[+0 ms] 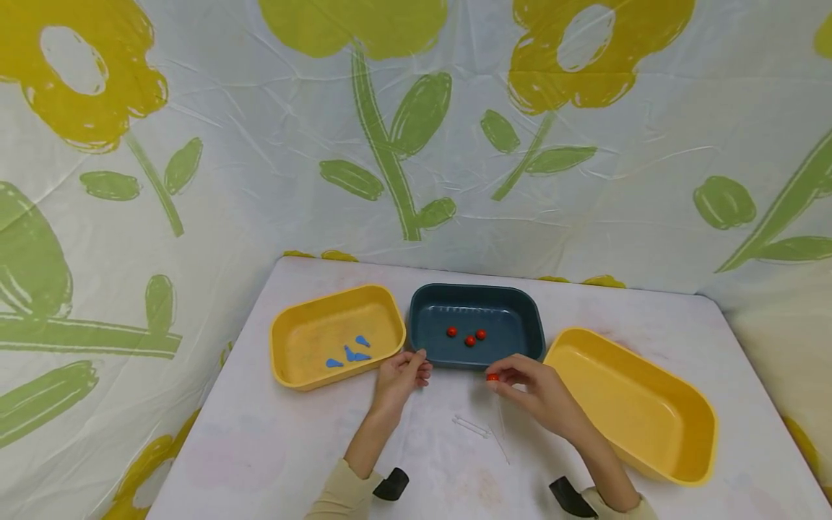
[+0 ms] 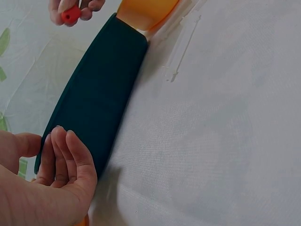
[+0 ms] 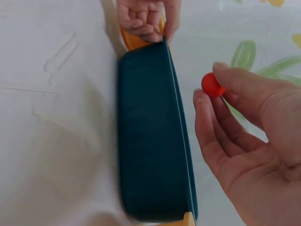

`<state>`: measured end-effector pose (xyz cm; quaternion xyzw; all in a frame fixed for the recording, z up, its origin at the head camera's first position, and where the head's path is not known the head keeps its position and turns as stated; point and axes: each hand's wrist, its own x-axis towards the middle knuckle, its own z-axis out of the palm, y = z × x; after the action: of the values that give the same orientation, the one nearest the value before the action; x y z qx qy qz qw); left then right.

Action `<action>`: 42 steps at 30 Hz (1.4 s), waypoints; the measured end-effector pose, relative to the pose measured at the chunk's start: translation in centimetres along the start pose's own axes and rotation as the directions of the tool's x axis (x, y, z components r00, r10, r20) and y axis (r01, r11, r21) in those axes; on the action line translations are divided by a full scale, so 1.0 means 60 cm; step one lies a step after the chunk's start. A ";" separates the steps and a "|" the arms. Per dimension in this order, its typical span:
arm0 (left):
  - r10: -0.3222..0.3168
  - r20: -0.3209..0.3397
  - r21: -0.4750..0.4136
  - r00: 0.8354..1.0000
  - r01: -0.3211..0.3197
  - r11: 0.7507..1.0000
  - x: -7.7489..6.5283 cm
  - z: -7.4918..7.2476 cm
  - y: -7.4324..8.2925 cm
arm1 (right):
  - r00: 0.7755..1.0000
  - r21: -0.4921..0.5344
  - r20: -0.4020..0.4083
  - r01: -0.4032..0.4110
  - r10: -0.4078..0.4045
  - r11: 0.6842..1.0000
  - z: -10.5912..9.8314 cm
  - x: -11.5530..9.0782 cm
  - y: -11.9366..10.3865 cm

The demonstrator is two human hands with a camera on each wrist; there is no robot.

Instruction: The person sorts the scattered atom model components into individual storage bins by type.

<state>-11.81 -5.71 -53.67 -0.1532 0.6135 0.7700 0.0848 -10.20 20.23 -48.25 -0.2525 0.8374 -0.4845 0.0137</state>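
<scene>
A small round red bead (image 3: pixel 212 84) with a dark hole is pinched between the thumb and fingertips of my right hand (image 1: pixel 536 390), above the front edge of the dark teal bin (image 1: pixel 481 363). Several like red beads (image 1: pixel 470 341) lie inside that bin. My left hand (image 1: pixel 396 379) grips the bin's front left corner; in the left wrist view its thumb meets the rim and its curled fingers (image 2: pixel 77 155) lie against the outer wall.
A yellow bin (image 1: pixel 305 318) with several blue drop-shaped pieces (image 1: pixel 351 354) stands at left. Another yellow bin (image 1: pixel 637 404) sits angled at right. Several thin white sticks (image 1: pixel 471 426) lie on the white tabletop (image 1: pixel 260 448) in front. Flower-patterned cloth (image 1: pixel 260 180) hangs behind.
</scene>
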 end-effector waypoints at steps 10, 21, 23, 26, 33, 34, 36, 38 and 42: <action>-0.001 0.000 -0.001 1.000 0.001 1.000 -0.002 0.001 0.001 | 0.990 0.015 -0.126 -0.054 0.056 0.998 0.001 0.034 0.002; 0.007 0.000 -0.002 1.000 -0.007 1.000 -0.004 0.001 0.002 | 0.977 0.073 -0.132 -0.159 0.168 0.984 0.000 0.067 0.009; 0.013 0.001 0.000 1.000 -0.013 1.000 -0.004 0.001 0.001 | 0.976 0.063 -0.139 -0.158 0.165 0.986 0.000 0.073 0.013; 0.013 0.002 -0.010 1.000 -0.013 1.000 -0.004 0.002 0.000 | 0.977 0.051 -0.142 -0.156 0.161 0.986 0.000 0.080 0.022; 0.006 -0.003 0.002 1.000 -0.006 1.000 -0.001 0.000 0.000 | 0.968 -0.038 -0.135 -0.217 0.210 0.975 0.002 0.101 0.036; 0.004 -0.006 0.004 1.000 -0.004 1.000 0.000 0.000 0.000 | 0.966 -0.054 -0.132 -0.230 0.221 0.972 0.002 0.105 0.038; 0.003 -0.012 0.008 1.000 -0.003 1.000 -0.001 0.000 0.000 | 0.964 -0.083 -0.128 -0.245 0.233 0.966 0.004 0.111 0.042; 0.006 -0.011 0.006 1.000 -0.006 1.000 -0.001 0.000 0.000 | 0.963 -0.109 -0.123 -0.254 0.240 0.961 0.006 0.115 0.047; 0.001 -0.010 0.000 1.000 -0.001 1.000 0.000 0.000 -0.001 | 0.956 -0.155 -0.102 -0.288 0.275 0.945 0.008 0.123 0.056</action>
<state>-11.82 -5.70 -53.73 -0.1567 0.6139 0.7694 0.0814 -17.88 18.01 -49.64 -0.1111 0.9027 -0.4147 0.0284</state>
